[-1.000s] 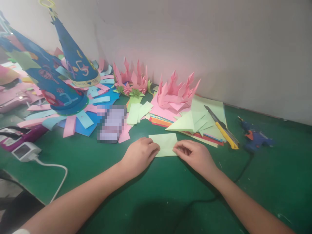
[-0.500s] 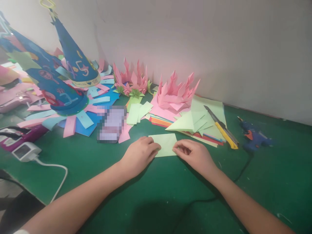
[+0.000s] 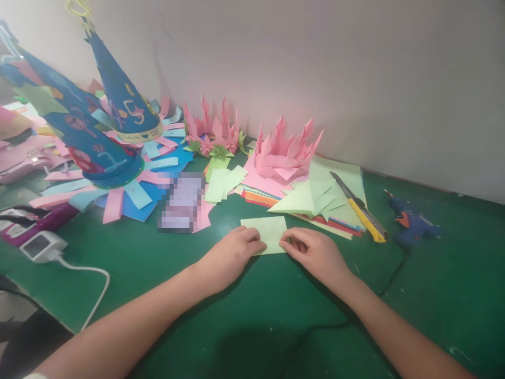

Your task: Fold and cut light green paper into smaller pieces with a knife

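A folded pale green paper rectangle [image 3: 268, 230] lies on the green table [image 3: 252, 316]. My left hand [image 3: 229, 254] rests on its near left part, fingers curled and pressing down on the fold. My right hand [image 3: 313, 251] pinches the paper's near right corner between thumb and fingers. Both hands touch the same sheet and keep it flat against the table.
Behind the sheet lie a stack of coloured papers [image 3: 315, 202], a yellow utility knife [image 3: 361, 208], a blue glue gun [image 3: 412, 223], two pink paper crowns [image 3: 284, 150], blue paper cones [image 3: 98, 126], cut strips, and a white adapter with cable [image 3: 39, 245] at the left.
My left hand has slid a little to the right along the paper's near edge. My right hand and the sheet stay in place.
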`<state>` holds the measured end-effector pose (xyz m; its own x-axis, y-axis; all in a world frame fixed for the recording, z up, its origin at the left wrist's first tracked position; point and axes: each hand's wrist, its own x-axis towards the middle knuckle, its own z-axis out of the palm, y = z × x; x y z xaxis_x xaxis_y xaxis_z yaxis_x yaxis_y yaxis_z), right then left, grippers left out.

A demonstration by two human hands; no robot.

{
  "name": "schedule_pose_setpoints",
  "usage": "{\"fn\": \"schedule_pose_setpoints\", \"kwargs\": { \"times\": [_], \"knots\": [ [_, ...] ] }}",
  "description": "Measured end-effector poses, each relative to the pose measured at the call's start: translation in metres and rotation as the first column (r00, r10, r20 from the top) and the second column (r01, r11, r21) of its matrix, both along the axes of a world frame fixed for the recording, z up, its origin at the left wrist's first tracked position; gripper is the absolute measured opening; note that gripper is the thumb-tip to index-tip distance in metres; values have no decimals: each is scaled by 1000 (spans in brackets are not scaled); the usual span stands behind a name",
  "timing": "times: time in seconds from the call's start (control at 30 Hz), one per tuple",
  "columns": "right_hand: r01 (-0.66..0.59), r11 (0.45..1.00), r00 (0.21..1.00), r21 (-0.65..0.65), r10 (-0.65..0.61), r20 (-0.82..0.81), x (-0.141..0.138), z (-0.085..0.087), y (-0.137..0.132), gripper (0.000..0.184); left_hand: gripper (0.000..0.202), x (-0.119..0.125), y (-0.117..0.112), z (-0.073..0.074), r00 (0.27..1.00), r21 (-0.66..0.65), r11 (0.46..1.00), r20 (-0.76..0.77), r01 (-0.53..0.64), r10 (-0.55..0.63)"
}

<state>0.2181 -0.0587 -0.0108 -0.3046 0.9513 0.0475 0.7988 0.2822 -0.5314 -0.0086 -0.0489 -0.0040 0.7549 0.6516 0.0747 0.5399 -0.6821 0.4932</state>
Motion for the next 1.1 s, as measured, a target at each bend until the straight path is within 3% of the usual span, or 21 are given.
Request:
{"fn": "schedule_pose_setpoints", "kwargs": {
  "times": [0.57, 0.93, 1.1],
  "knots": [
    [23, 999, 999, 36, -24, 36, 0, -4, -2, 18, 56, 5, -2, 7, 972, 26, 995, -220, 95, -87],
    [40, 999, 999, 31, -40, 17, -1, -4, -1, 16, 48, 4, 0, 2, 988, 19, 998, -141, 58, -55],
    [30, 995, 999, 99, -33, 36, 0, -7, -3, 18, 43, 5, 1, 4, 991, 26, 998, -122, 59, -56]
  ]
}}
